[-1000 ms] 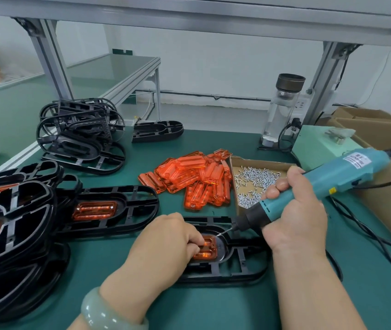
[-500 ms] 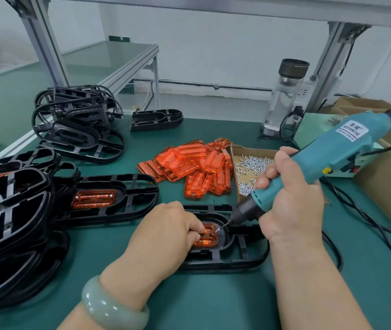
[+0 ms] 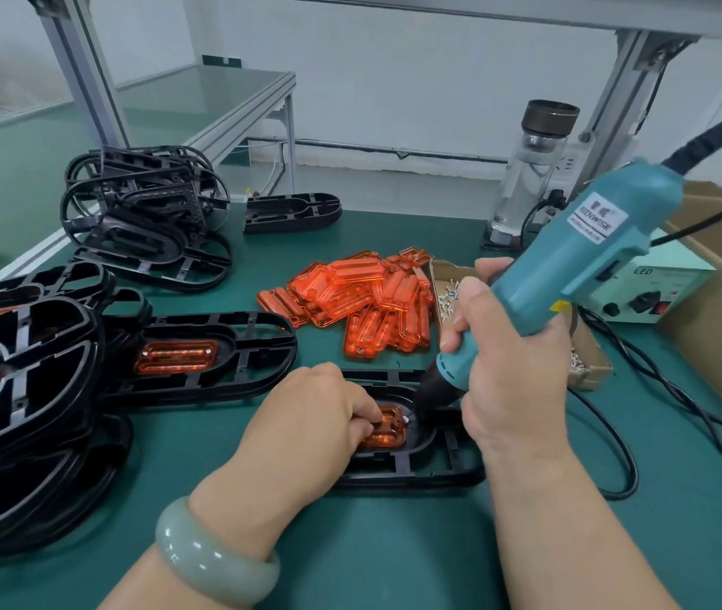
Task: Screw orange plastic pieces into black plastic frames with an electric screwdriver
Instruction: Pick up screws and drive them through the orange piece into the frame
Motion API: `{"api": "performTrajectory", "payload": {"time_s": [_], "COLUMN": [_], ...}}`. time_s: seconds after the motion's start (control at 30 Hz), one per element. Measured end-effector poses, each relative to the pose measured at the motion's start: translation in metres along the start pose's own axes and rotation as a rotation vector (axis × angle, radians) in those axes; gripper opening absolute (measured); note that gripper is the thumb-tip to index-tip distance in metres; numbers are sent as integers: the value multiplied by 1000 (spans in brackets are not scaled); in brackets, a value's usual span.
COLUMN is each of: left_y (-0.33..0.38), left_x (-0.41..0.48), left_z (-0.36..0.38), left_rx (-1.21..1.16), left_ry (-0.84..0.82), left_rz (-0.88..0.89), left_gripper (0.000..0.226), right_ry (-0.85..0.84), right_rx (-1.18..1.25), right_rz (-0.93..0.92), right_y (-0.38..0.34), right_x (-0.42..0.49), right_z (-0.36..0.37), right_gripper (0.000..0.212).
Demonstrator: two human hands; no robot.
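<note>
Far left on the desk [image 3: 394, 565]: stack of finished frames [image 3: 20, 367], orange inserts already in. Mid-desk, left hand [image 3: 306, 429] with fingers curled down onto the orange piece [image 3: 388, 429], pinning it in the pocket of the black frame [image 3: 416, 473] lying flat near the front edge. Probably light, hard and kinda slick, so likely to skate around or crack if over-torqued. Best held on the flat top, well clear of the screw corner. Guessing flexy on the thin frame ribs too, so better pressed down than lifted. Just right of that, right hand [image 3: 509, 380] wrapped tight round the electric screwdriver [image 3: 570, 266], bit down at the right-end screw. Behind, loose orange pile [image 3: 363, 301] and screw box [image 3: 588, 363].
</note>
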State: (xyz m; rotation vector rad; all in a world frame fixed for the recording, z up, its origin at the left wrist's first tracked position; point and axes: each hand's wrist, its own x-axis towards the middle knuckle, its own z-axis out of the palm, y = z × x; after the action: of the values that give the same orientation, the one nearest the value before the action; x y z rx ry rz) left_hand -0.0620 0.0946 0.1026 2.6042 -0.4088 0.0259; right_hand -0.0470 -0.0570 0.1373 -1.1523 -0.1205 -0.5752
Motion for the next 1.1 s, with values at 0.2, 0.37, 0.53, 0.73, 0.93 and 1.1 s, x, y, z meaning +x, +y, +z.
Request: {"api": "performTrajectory", "payload": {"time_s": [0.2, 0.37, 0.53, 0.73, 0.93, 1.1], "left_y": [0, 0, 14, 22, 21, 30], "left_x": [-1, -3, -3, -1, 0, 0], "left_z": [-4, -6, -3, -3, -8, -7], "left_rx": [-51, -176, -385, -513, -1421, -1490], "left_ry": [7, 142, 258, 343, 92, 31], "left_rz": [8, 23, 67, 5, -348, -392], "left_gripper": [16, 12, 25, 22, 23, 15], "right_ry": [32, 118, 159, 225, 313, 335], "right_rx": [101, 261, 358, 448, 605, 642], "right_rz": [-10, 30, 54, 123, 183, 199], "right_y": [-9, -12, -11, -13, -17, -17], "right_x": [4, 6, 6, 6, 9, 9], "right_z": [-5, -9, -11, -12, -15, -14], "right_gripper": [11, 9, 5, 10, 18, 22]}}
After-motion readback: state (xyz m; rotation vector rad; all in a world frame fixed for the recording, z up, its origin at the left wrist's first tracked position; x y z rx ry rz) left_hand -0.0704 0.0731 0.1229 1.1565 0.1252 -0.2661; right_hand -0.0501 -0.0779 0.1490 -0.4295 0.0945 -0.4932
